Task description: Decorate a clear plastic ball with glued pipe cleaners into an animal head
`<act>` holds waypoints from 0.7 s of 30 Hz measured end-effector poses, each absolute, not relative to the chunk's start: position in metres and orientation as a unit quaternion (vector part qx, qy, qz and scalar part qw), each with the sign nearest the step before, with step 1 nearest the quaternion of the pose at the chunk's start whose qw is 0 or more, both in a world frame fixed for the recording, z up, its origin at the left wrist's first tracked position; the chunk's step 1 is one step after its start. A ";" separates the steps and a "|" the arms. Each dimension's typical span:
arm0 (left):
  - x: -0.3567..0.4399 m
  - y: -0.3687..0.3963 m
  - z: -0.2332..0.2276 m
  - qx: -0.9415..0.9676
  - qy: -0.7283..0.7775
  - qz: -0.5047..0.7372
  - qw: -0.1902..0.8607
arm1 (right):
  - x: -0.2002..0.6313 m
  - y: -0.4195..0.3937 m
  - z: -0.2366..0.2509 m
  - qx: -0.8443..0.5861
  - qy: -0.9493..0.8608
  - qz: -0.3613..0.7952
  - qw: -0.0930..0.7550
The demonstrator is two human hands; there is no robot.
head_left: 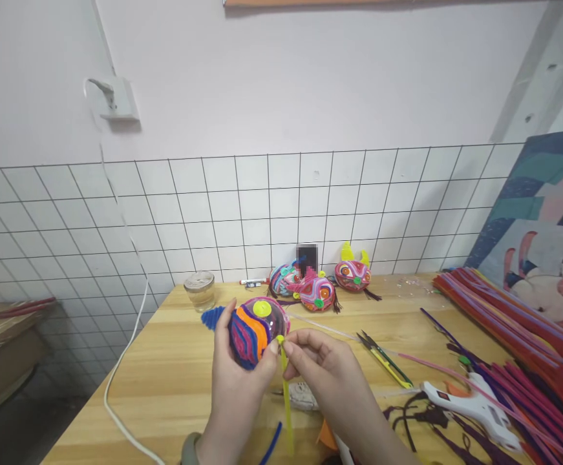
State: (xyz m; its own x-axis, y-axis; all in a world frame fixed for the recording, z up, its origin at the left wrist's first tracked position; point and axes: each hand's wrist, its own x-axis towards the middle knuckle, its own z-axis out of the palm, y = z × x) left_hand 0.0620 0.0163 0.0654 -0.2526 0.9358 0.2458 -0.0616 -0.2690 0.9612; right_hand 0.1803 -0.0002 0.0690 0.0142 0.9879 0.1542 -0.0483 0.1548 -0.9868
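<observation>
Left hand: the left hand (235,381) is closed around a rounded ornament (256,330), which is held up above the wooden table (174,361), near its front edge.
Right hand: the right hand (324,361) is pinched shut on the top end of a yellow pipe cleaner (287,394), thumb and forefinger meeting just beside the ornament's right flank.
Key relation: the stem's tip is pressed against the ornament's lower right side, directly left of the pinch; its long axis runs nearly straight down toward the viewer. The right hand is the nearer one to the stem.
Ornament surface: curved bands of fuzzy pink, orange, blue and purple are laid over a glossy shell; a flat yellow-green disc sits on top, and a blue fuzzy point projects at the left.
Stem: thin, soft-bristled, slightly bent.
Surroundings: a white glue gun (475,405) lies to the right, yellow-handled snips (382,358) between it and the hands, finished ornaments (317,287) by the tiled wall, a glass jar (200,289) at the left.
</observation>
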 end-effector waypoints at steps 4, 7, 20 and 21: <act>0.059 0.021 0.066 0.467 0.454 0.623 0.433 | 0.184 -0.001 0.072 -0.498 -0.583 0.370 0.525; 0.057 0.023 0.064 0.471 0.448 0.607 0.457 | 0.188 0.000 0.075 -0.498 -0.609 0.337 0.517; 0.054 0.020 0.068 0.355 0.380 0.607 0.601 | 0.201 0.015 0.064 -0.481 -0.664 0.299 0.489; 0.054 0.019 0.068 0.353 0.377 0.606 0.605 | 0.197 0.014 0.063 -0.465 -0.653 0.341 0.491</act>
